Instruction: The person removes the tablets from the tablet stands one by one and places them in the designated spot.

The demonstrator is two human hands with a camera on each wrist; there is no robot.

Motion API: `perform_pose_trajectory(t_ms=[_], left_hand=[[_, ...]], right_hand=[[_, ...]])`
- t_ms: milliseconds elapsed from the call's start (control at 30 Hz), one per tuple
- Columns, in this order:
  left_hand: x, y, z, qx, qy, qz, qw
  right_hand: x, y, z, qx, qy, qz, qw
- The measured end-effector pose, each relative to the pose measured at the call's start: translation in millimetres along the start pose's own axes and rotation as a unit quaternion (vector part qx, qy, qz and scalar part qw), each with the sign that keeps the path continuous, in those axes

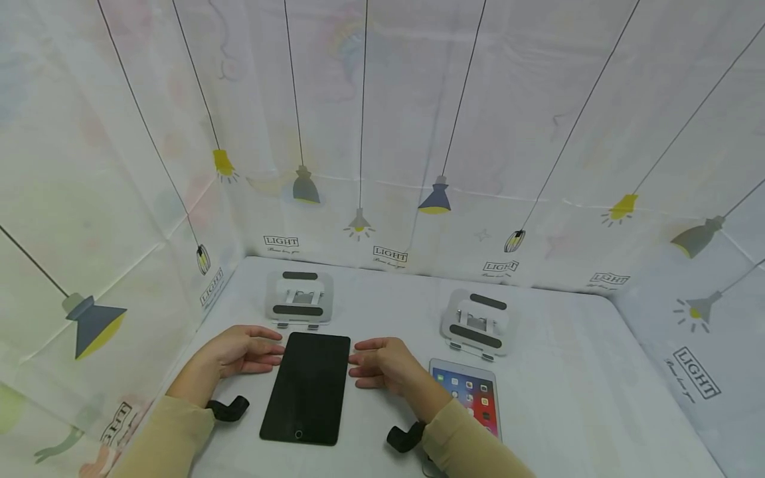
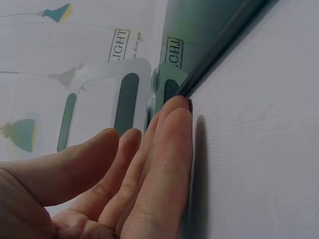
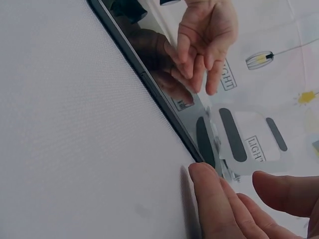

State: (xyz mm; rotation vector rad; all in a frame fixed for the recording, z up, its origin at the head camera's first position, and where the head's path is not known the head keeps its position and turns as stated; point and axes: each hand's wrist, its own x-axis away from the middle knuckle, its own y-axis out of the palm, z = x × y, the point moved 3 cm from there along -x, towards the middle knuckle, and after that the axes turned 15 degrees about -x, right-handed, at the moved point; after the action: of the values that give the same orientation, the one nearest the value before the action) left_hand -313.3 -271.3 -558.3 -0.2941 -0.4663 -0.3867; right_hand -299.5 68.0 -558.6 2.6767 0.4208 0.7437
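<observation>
A black tablet (image 1: pixel 307 392) with a dark screen lies flat on the white table, its round button toward the person. On its left side is my left hand (image 1: pixel 242 352), fingers extended, fingertips right at the tablet's edge. My right hand (image 1: pixel 385 365) mirrors it on the other side, its fingertips at the right edge. Both wrist views show the thumbs standing apart from the fingers, with nothing gripped. In the right wrist view, the glossy screen (image 3: pixel 149 55) reflects the opposite hand.
Behind the tablet stands a pale folding stand (image 1: pixel 299 310) with dark pads. A similar stand (image 1: pixel 476 336) is to the right. Below that one, a white tablet (image 1: pixel 472 392) shows lit app icons, partly hidden by the right forearm. A lamp-print curtain (image 1: pixel 388 133) encloses the table.
</observation>
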Motion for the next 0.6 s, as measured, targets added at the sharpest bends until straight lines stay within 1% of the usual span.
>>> perform_pose_trajectory(t_ms=[100,200,300,400,500,600], left_hand=[[0.2,-1.0,0.1,0.001,-0.002,0.003,1.0000],[1.1,-0.5,2.4,-0.011,0.000,0.010,0.9999],[2.5,1.8,6.5,-0.034,0.004,0.030,0.9990],[4.0,6.2,10.7,-0.067,0.010,0.061,0.9958],[5.6,13.1,17.6,-0.111,0.018,0.104,0.9882],[6.6,22.3,26.9,-0.161,0.024,0.156,0.9742]], right_hand=[[0.2,-0.2,0.0,-0.006,0.000,-0.002,1.000],[0.1,-0.7,-0.3,-0.016,0.001,0.000,1.000],[0.4,-2.3,-1.6,-0.025,-0.002,0.003,1.000],[2.3,-4.8,-3.3,-0.024,-0.015,0.005,1.000],[5.3,-8.0,-6.5,-0.010,-0.038,0.006,0.999],[9.1,-11.6,-11.4,0.015,-0.067,0.010,0.998]])
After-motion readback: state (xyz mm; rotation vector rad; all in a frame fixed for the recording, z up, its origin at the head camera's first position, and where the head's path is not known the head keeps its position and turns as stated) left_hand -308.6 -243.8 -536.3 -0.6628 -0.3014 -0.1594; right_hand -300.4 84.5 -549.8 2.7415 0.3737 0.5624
